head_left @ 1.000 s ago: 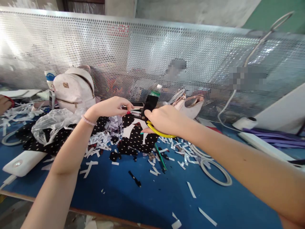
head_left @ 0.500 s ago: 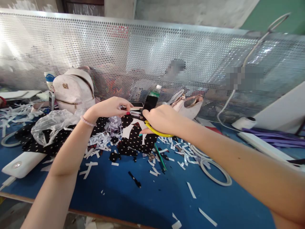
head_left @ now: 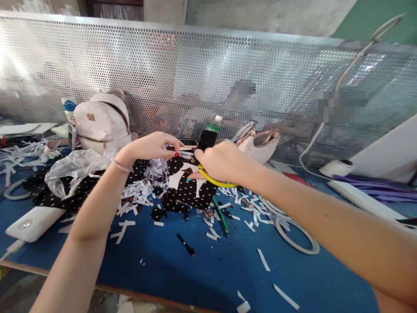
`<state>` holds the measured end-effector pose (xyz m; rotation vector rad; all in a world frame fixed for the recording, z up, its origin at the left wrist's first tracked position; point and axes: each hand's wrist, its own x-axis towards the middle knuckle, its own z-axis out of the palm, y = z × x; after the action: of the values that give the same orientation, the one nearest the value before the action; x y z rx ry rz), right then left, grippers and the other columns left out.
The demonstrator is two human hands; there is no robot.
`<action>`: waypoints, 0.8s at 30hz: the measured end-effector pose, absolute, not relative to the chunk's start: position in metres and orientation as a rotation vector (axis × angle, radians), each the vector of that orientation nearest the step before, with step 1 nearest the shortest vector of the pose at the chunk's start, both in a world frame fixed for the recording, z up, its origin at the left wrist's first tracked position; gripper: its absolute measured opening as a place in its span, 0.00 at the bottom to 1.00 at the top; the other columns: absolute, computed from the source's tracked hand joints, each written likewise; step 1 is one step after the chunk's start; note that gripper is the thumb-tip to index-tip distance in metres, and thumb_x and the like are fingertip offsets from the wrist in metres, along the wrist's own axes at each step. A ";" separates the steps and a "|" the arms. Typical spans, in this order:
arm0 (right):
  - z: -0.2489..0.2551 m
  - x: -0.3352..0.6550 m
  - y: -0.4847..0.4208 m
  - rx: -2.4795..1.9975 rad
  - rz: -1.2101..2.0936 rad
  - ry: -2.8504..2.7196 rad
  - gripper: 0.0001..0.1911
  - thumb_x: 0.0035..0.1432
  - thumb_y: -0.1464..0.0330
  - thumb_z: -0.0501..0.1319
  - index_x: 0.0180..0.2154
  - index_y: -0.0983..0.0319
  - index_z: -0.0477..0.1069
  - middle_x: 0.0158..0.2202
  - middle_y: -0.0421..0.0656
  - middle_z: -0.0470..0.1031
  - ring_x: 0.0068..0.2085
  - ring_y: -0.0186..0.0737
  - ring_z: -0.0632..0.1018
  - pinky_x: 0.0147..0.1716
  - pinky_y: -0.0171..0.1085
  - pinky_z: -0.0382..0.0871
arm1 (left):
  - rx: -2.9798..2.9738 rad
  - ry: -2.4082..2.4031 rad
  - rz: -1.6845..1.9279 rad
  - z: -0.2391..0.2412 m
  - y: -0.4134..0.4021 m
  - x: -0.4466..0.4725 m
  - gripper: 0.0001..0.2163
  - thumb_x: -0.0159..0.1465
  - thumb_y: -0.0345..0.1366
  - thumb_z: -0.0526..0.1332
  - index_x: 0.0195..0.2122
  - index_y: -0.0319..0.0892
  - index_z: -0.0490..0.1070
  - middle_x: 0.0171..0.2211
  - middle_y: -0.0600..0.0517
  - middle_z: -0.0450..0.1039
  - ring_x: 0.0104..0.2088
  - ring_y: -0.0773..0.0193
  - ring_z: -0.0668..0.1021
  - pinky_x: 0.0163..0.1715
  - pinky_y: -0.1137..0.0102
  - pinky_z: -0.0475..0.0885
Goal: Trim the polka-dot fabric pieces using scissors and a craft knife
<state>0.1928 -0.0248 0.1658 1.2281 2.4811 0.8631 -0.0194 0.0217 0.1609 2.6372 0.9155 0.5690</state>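
Closely set | left hand [head_left: 148, 145] fingers pinch white strip [head_left: 185, 149] | right hand [head_left: 224, 161] grips yellow-handled scissors [head_left: 213, 178] | risk: blades nicking the nearby fingertips.

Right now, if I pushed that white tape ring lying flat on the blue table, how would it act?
The white tape ring looks thin and hollow, so probably light. Lying flat on the blue table, it would likely slide, not roll. Paper scraps beside it might be swept along.
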 end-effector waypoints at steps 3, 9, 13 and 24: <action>0.165 0.194 -0.025 1.233 0.867 2.476 0.34 0.63 0.44 0.51 0.43 0.70 0.70 0.31 0.57 0.79 0.33 0.55 0.80 0.25 0.38 0.53 | 2.628 0.938 0.557 0.161 0.021 -0.019 0.10 0.60 0.40 0.57 0.32 0.40 0.73 0.41 0.51 0.78 0.25 0.72 0.74 0.30 0.74 0.67; 0.165 0.188 -0.028 1.255 0.887 2.490 0.37 0.62 0.43 0.52 0.46 0.73 0.70 0.32 0.58 0.79 0.34 0.56 0.81 0.26 0.38 0.54 | 2.653 0.929 0.569 0.161 0.024 -0.019 0.10 0.61 0.40 0.57 0.31 0.40 0.72 0.33 0.53 0.77 0.25 0.71 0.74 0.30 0.74 0.67; 0.166 0.185 -0.025 1.279 0.862 2.480 0.34 0.65 0.45 0.50 0.45 0.71 0.71 0.32 0.57 0.80 0.35 0.55 0.81 0.25 0.38 0.53 | 2.672 0.922 0.583 0.160 0.025 -0.020 0.11 0.61 0.41 0.57 0.31 0.40 0.73 0.32 0.53 0.77 0.25 0.71 0.74 0.30 0.74 0.66; 0.164 0.186 -0.025 1.249 0.869 2.476 0.34 0.64 0.45 0.52 0.46 0.73 0.70 0.34 0.59 0.79 0.35 0.57 0.81 0.25 0.38 0.52 | 2.676 0.901 0.603 0.160 0.023 -0.018 0.11 0.61 0.41 0.58 0.31 0.40 0.73 0.38 0.52 0.79 0.24 0.73 0.72 0.31 0.74 0.66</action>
<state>0.1865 -0.0250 0.1638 1.2490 2.4756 0.8689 -0.0177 0.0233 0.1603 2.6759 0.9009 0.6031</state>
